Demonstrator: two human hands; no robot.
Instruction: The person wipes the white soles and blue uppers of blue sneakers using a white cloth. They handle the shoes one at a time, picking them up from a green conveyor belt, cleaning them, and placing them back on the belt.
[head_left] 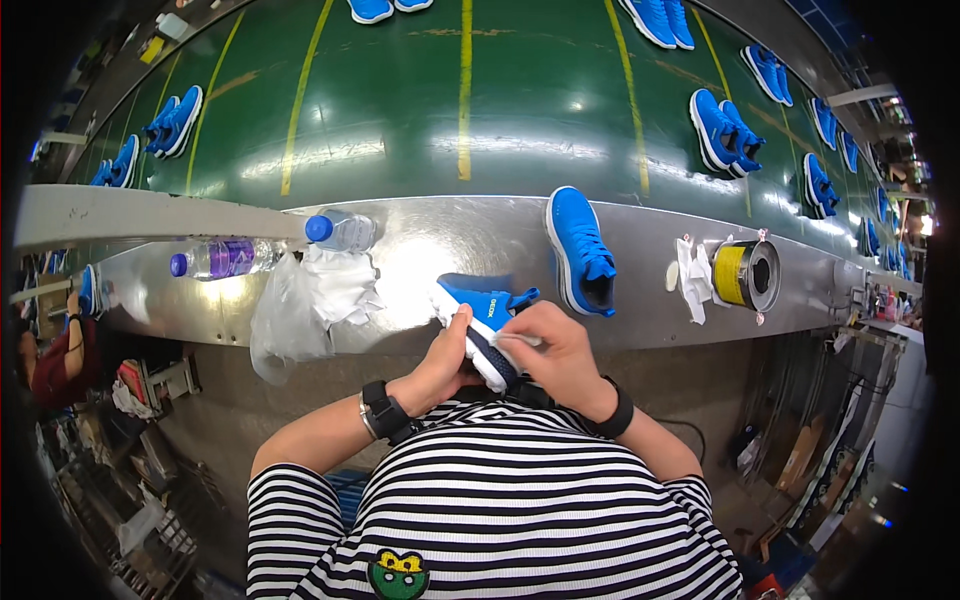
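Note:
A blue sneaker [488, 308] with a white midsole and a dark patterned section near the heel lies tilted on its side in front of me. My left hand [440, 362] is closed around its sole edge, thumb on the white midsole. Fingers pinched, my right hand [562, 358] holds a small white wipe [522, 340] against the sole near the heel; most of the wipe is hidden by the fingers. To the right of the held shoe, another blue sneaker [578, 245] stands upright on the metal ledge, toe pointing away from me.
On the metal ledge [430, 222], two clear bottles [350, 232] with blue and purple caps and a plastic bag with white cloths [335, 285] are at left. A yellow-labelled tin [738, 275] lies right, beside white scraps. Beyond, a green conveyor [400, 110] carries several blue sneaker pairs [725, 130].

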